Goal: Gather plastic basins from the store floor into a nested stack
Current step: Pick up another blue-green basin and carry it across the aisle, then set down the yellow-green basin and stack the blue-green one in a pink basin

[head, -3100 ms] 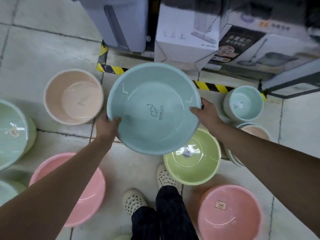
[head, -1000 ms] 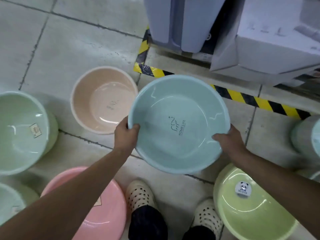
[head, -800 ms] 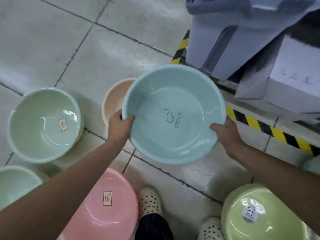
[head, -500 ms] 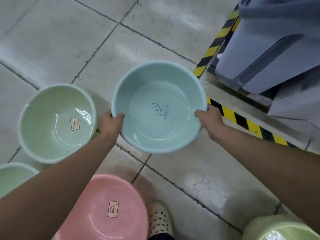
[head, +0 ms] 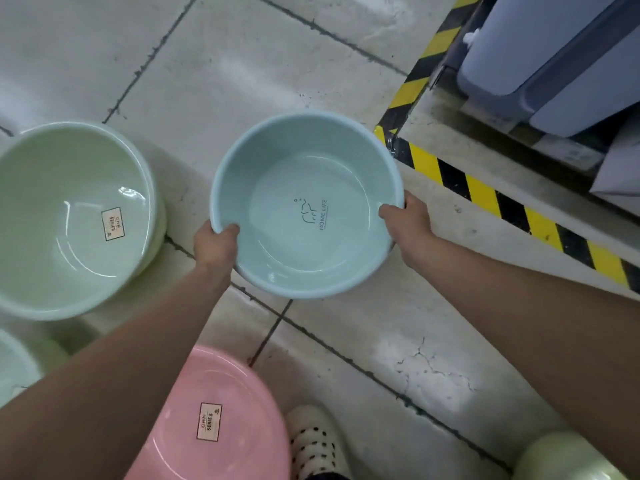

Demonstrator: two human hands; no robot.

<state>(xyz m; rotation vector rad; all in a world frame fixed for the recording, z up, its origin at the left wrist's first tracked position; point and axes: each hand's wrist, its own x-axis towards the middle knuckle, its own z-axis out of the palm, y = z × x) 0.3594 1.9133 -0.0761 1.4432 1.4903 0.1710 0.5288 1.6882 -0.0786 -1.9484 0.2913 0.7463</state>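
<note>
A light blue basin (head: 306, 202) marked HOME LIFE hangs above the tiled floor, mouth up. My left hand (head: 215, 245) grips its near-left rim with the thumb inside. My right hand (head: 405, 216) grips the right rim the same way. To the left a large pale green basin (head: 69, 220) with a label stands on the floor. A pink basin (head: 207, 424) with a label lies near my feet. The peach basin that stood under the blue one is hidden from view.
Yellow-black hazard tape (head: 485, 195) edges a display platform at the right, with a blue-grey plastic bin (head: 554, 57) on it. Another pale basin's rim (head: 14, 368) shows at the left edge, a yellow-green basin (head: 568, 459) at the bottom right. My spotted shoe (head: 315, 441) is below.
I have carried the blue basin leftward, away from the yellow-green basin and over the peach one. The view has swung left, bringing the large green basin closer beside it.
</note>
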